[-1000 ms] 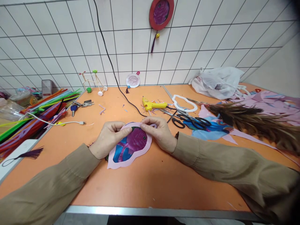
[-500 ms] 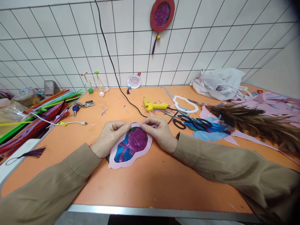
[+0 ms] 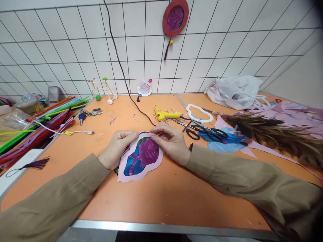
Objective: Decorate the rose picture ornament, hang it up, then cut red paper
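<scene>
Between my hands is a pink wavy-edged frame (image 3: 122, 168) with blue and purple flower-print fabric (image 3: 148, 151) showing through its opening. My left hand (image 3: 116, 148) pinches its upper left edge, thumb on top and fingers behind. At the upper right edge, my right hand (image 3: 171, 141) grips it with the thumb on the front; its fingertips are partly hidden behind. A strip of dark fabric sticks out under the left side. The piece is held just over the orange table (image 3: 161, 201); whether it touches the surface I cannot tell.
A yellow glue gun (image 3: 166, 114) lies beyond my hands, beside a white wavy frame (image 3: 199, 113) and black-handled scissors (image 3: 209, 132). Brown feathers (image 3: 272, 131) and pink scraps lie right. Pipe cleaners (image 3: 50, 124), keys (image 3: 82, 116) and a purple tassel (image 3: 37, 164) are left.
My right thumb and fingers have shifted slightly along the upper right edge. My left thumb has drawn back a little to the left. The view has tilted slightly.
</scene>
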Available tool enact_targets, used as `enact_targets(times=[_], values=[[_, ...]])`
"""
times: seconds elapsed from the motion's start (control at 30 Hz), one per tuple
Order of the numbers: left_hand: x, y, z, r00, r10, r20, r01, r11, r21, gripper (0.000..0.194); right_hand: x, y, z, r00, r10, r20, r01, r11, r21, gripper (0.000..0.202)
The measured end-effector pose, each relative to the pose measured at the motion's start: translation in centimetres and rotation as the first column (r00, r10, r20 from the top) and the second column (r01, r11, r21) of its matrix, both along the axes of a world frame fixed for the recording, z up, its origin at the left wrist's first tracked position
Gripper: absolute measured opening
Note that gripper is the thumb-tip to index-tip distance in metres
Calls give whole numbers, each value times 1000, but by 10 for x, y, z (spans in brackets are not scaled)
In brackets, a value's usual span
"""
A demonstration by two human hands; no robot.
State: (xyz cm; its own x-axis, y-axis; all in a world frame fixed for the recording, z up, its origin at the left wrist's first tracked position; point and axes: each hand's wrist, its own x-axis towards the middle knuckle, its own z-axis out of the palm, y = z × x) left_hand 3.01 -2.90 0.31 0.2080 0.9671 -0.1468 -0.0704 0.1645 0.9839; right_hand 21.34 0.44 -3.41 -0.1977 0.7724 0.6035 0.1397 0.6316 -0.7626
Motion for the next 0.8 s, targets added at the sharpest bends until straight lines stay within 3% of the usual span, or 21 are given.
enact_targets(times=[0.3, 0.5, 0.8], values=[[2, 0, 3, 999, 5, 37, -4, 1000, -25, 43, 0, -1, 2, 1000, 29, 1, -29, 999, 25, 2], [1, 0, 1, 1000, -19, 18, 19, 1000, 2, 46, 1, -2, 5, 994, 106, -26, -105, 994, 16, 10], [-1, 2, -3, 999, -53, -2, 53, 998, 41, 53, 1, 0, 4, 962, 224, -157, -240, 967, -92, 22]])
